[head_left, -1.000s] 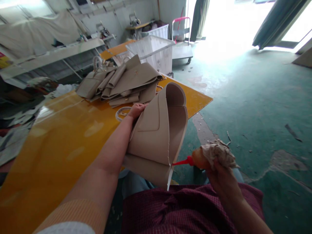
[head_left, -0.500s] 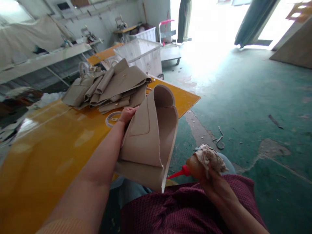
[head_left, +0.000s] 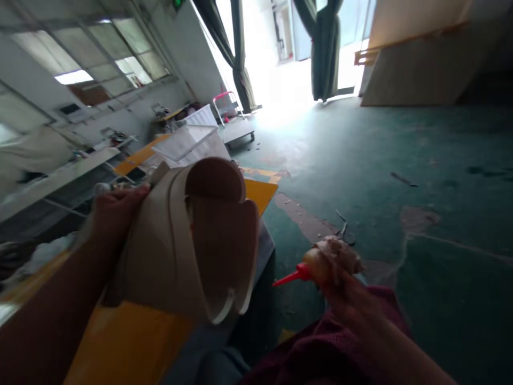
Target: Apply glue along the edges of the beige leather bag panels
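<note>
A beige bag body (head_left: 160, 240) is held up above the yellow table (head_left: 132, 337), its open mouth turned toward the right and the camera. My left hand (head_left: 120, 208) grips its far left side, with the fingers closed on the edge. In my right hand (head_left: 340, 272) is a glue bottle (head_left: 316, 262) with a red nozzle (head_left: 290, 277) that points left, apart from the bag. A crumpled, stained cloth (head_left: 340, 254) is wrapped around the bottle. Both hands are somewhat blurred.
White plastic bins (head_left: 188, 141) stand beyond the table, near a flat trolley (head_left: 236, 131) with a pink handle. A long bench (head_left: 60, 179) runs along the left wall. Scraps lie on the green floor (head_left: 360, 160). Dark curtains (head_left: 326, 53) hang at the bright doorway.
The bag has moved left and closer, and its mouth faces the camera more. My left hand has risen leftward with it. The view has tilted up and right; the pile of bags is now mostly hidden.
</note>
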Action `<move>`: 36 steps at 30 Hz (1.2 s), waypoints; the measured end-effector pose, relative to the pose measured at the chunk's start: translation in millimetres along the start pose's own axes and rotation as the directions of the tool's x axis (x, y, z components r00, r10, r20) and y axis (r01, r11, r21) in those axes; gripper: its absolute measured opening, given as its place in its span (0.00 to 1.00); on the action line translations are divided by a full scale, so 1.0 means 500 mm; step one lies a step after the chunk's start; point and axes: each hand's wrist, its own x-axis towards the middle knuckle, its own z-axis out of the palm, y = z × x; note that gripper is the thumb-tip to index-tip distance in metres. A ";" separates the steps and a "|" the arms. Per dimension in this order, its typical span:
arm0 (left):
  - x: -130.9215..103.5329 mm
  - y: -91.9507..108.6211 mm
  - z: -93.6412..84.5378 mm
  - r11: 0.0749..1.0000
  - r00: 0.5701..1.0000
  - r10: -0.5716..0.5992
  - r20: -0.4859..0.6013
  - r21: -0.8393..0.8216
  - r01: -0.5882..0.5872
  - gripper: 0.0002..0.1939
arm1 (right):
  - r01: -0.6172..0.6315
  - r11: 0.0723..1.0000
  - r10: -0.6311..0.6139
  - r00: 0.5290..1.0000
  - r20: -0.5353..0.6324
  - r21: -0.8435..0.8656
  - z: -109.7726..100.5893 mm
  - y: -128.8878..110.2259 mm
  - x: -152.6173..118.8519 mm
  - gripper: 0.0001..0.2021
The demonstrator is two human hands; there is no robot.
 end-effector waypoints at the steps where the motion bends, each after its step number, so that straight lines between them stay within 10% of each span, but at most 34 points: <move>1: 0.002 0.033 -0.017 0.999 0.999 0.033 -0.017 -0.035 -0.033 0.15 | 0.027 1.000 -0.027 1.000 0.012 -0.010 -0.003 -0.009 0.010 0.32; 5: -0.011 0.069 -0.063 0.960 0.948 0.278 -0.154 0.003 -0.281 0.22 | 0.166 0.984 -0.160 0.983 0.090 -0.061 -0.002 -0.033 0.047 0.32; 9: -0.102 -0.041 -0.043 0.882 0.854 0.472 -0.219 0.138 -0.452 0.27 | 0.205 0.977 -0.196 0.973 0.125 -0.062 0.018 -0.040 0.068 0.28; 14: -0.246 -0.205 0.055 0.923 0.877 0.384 -0.290 0.086 -0.376 0.27 | 0.167 0.984 -0.158 0.980 0.124 -0.065 0.050 -0.021 0.107 0.24; 18: -0.286 -0.263 0.101 0.950 0.891 0.308 -0.335 0.055 -0.308 0.26 | 0.150 0.982 -0.138 0.984 0.110 -0.116 0.074 0.012 0.149 0.26; 28: -0.294 -0.283 0.110 0.964 0.916 0.239 -0.323 -0.037 -0.264 0.27 | 0.320 0.922 -0.249 0.921 0.298 -0.219 0.126 0.043 0.208 0.30; 36: -0.290 -0.272 0.113 0.959 0.913 0.260 -0.313 -0.023 -0.281 0.26 | 0.320 0.892 -0.224 0.926 0.304 -0.320 0.079 0.045 0.164 0.33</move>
